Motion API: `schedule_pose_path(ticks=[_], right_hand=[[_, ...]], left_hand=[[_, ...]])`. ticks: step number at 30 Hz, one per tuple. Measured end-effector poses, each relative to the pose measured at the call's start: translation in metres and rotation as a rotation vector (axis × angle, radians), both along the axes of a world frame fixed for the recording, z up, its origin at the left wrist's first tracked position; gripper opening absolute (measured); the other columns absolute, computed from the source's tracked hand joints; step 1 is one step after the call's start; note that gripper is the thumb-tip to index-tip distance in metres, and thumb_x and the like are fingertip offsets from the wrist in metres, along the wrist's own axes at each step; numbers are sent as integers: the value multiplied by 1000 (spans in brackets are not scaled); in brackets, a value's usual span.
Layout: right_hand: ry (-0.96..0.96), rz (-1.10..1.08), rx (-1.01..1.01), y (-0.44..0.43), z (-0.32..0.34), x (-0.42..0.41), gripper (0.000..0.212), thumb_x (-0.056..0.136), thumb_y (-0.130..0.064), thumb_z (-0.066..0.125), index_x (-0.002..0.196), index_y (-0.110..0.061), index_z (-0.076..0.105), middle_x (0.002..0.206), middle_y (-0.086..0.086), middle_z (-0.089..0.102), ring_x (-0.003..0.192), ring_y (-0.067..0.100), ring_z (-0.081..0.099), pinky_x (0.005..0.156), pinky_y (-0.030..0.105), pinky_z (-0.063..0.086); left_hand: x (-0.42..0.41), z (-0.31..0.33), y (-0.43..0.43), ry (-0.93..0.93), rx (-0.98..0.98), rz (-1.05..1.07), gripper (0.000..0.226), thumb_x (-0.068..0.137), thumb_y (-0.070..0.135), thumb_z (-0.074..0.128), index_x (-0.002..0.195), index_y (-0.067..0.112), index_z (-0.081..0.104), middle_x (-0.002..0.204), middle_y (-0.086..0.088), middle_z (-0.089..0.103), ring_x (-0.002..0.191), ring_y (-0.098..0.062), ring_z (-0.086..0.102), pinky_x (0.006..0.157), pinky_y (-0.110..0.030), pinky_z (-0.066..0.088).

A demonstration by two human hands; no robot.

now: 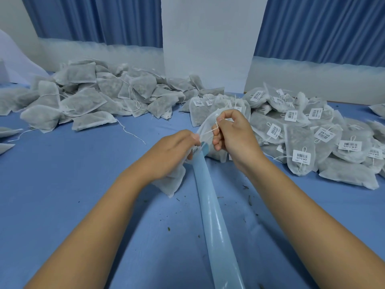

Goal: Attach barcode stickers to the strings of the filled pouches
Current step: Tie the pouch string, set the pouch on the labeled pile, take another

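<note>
Stretching between the two hands is a thin white string [205, 133]. It belongs to a white pouch [171, 182] that hangs down under the left hand [173, 153] and touches the blue table cover [83, 195]. The left hand is closed on the top of the pouch, and its thumb and finger pinch one end of the string. The right hand [233, 136] is just to the right and a bit farther away. Its fingers are curled, and its thumb and first finger pinch the other end of the string, so the string runs tight from hand to hand.

A small barcode sticker [195, 151] shows just below the left fingertips. It sits at the far end of a long, shiny, pale blue strip [212, 215]. I cannot tell if the sticker is stuck to the strip or to the string. The strip runs from the near edge of the table up to the gap between the hands.

On the right, close behind the right hand, lies a big pile of tagged pouches [312, 138]. Each one has a white barcode tag on its string. Far to the left lies another pile of plain pouches [83, 99], with loose strings and no tags. Little bits of dry leaf [249, 200] lie on the cover near the strip.

At the far side are blue curtains [93, 19] and a white post [208, 38].
</note>
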State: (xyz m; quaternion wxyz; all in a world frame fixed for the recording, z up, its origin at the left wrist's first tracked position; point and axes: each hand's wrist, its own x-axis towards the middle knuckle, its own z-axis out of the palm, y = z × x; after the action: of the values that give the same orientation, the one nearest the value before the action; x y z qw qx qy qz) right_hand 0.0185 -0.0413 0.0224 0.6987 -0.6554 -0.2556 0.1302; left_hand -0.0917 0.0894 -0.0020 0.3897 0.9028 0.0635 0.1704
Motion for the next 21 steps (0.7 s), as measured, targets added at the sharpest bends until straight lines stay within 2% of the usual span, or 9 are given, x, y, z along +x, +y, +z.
schedule_pose_path(ticks=[2, 6, 9, 13, 15, 17, 19, 21], right_hand=[[-43, 7, 5, -3, 2, 2, 13, 102, -8, 40, 92, -14, 46, 70, 6, 52, 44, 9, 51, 41, 23, 42], [-128, 62, 6, -4, 4, 0, 15, 103, -10, 42, 90, -16, 46, 75, 6, 56, 52, 10, 55, 49, 23, 48], [-228, 123, -36, -3, 3, -5, 16, 102, -11, 47, 88, -20, 50, 89, -1, 59, 63, 7, 59, 52, 21, 49], [-408, 147, -124, -3, 0, -11, 15, 98, -18, 56, 87, -30, 56, 107, -5, 53, 84, 10, 59, 62, 20, 49], [-493, 166, -178, -1, -4, -15, 17, 96, -23, 60, 86, -36, 57, 111, -12, 48, 91, 1, 58, 72, 13, 45], [-568, 185, -205, 2, -9, -20, 16, 93, -23, 63, 87, -37, 59, 113, -14, 45, 98, -2, 55, 74, 8, 42], [-638, 191, -231, 4, -13, -22, 13, 92, -21, 65, 89, -33, 63, 116, -11, 43, 107, 0, 50, 74, 8, 40], [-679, 185, -250, 5, -16, -23, 9, 92, -22, 65, 93, -31, 65, 119, -9, 44, 115, 2, 45, 80, 11, 36]], left_hand=[[2, -1, 12, 93, -64, 48, 21, 97, 25, 46, 85, 16, 60, 74, 14, 59, 69, -4, 51, 66, -18, 38], [5, -6, 28, 193, -218, 211, 31, 95, 40, 52, 76, 16, 59, 70, 11, 54, 65, -7, 50, 67, -28, 37], [6, -7, 30, 118, -372, 343, 35, 91, 44, 63, 79, 11, 62, 73, 3, 57, 67, -15, 51, 66, -31, 36], [7, -3, 28, 13, -542, 487, 32, 88, 42, 69, 71, 20, 54, 69, 2, 54, 63, -16, 48, 55, -29, 33], [7, -1, 26, -24, -651, 472, 28, 89, 40, 69, 78, 17, 57, 76, -2, 58, 69, -19, 52, 60, -29, 38], [7, 1, 24, -61, -744, 445, 24, 90, 37, 67, 90, 14, 60, 84, -8, 60, 76, -21, 56, 71, -32, 41], [7, 3, 22, -90, -799, 415, 22, 91, 35, 65, 97, 15, 61, 86, -9, 57, 77, -21, 55, 72, -33, 40], [6, 5, 20, -121, -843, 389, 21, 91, 34, 64, 97, 15, 62, 81, -7, 58, 72, -21, 55, 69, -32, 41]])
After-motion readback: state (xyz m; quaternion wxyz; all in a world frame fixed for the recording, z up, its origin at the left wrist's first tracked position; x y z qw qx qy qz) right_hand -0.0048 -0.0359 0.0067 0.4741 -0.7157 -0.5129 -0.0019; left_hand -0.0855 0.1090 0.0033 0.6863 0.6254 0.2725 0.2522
